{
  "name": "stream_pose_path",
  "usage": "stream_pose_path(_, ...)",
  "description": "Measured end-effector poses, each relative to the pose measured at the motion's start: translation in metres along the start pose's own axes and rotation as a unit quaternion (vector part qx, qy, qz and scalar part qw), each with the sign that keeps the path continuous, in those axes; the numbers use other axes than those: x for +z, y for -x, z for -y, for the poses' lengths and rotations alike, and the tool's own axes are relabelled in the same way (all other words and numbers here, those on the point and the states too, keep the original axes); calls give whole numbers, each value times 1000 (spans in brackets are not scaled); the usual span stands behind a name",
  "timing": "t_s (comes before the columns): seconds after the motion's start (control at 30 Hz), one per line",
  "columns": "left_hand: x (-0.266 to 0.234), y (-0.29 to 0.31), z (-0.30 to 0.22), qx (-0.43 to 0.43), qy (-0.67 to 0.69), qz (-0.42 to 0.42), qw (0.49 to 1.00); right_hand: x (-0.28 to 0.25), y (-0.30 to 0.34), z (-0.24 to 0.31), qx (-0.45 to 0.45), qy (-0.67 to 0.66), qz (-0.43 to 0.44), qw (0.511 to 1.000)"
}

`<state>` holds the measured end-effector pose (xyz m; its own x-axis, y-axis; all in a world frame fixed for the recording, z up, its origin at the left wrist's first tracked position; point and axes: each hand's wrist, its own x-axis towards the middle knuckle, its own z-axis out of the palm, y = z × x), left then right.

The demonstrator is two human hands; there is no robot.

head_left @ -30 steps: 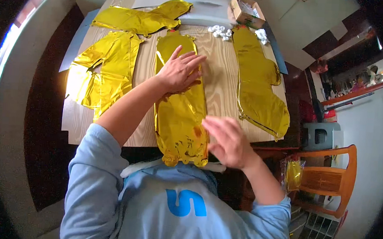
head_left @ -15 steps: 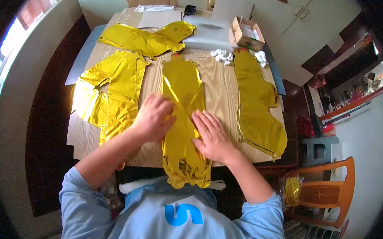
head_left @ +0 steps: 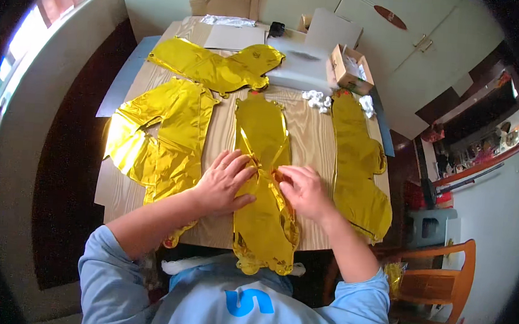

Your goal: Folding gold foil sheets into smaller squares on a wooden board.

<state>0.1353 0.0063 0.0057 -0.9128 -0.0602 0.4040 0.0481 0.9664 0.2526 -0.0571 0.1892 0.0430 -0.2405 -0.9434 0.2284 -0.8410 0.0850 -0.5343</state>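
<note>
A flat gold foil balloon lies lengthwise in front of me, its near end hanging past the table's front edge. My left hand rests over its left edge at mid-length, fingers stretched and thumb apart. On the opposite edge, my right hand pinches the foil between thumb and fingers. Creases run across the foil between both hands. To the left lies another gold foil balloon, wrinkled and shiny. A third gold balloon stretches across the far side, and a fourth gold balloon lies on the right.
White crumpled bits sit near a small cardboard box at the far right of the wooden table. A white flat sheet and a small black object are at the back. A wooden chair stands at right.
My right hand has gone from lying flat on the foil to pinching its right edge. The left hand has settled on the left edge, and the foil has puckered. The view has shifted slightly.
</note>
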Motion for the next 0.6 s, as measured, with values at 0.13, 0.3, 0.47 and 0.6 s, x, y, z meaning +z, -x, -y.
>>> stream_pose_path(0.13, -10, 4, 1, -17, 20, 34, 999, -2, -24, -35, 116, -182, 9, 976)
stream_pose_path(0.3, -43, -20, 41, -15, 6, 95, 995, -20, -66, -45, 205, -187, 0, 961)
stream_pose_path(0.47, -76, -98, 215, -212, -18, -3, 977, 6, -76, -31, -10, -21, -54, 998)
stream_pose_path(0.6, -84, -148, 317, -213, -149, 7, 966, 31, -71, -24, -86, 56, -62, 993)
